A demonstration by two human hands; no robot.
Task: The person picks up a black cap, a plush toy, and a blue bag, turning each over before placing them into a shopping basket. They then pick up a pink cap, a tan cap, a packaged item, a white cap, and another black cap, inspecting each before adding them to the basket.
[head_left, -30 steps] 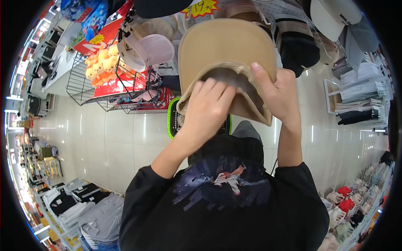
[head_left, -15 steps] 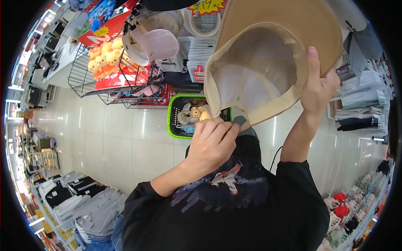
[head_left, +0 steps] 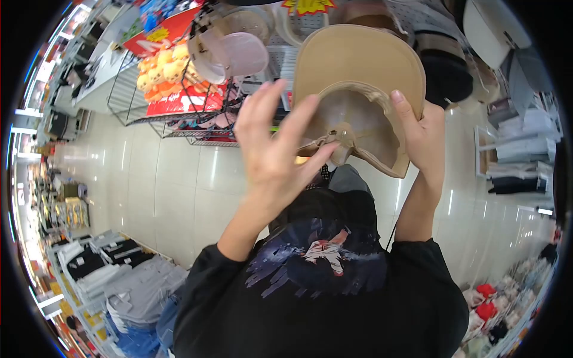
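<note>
Tan cap is in front of me, brim to the far side, and my right hand holds its right edge, so I should squeeze just enough and touch softly with my left hand, spread wide

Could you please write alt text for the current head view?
A person's right hand holds a tan baseball cap, underside facing the camera; the left hand is spread near its opening. Orange plush toys are displayed beyond.
</note>
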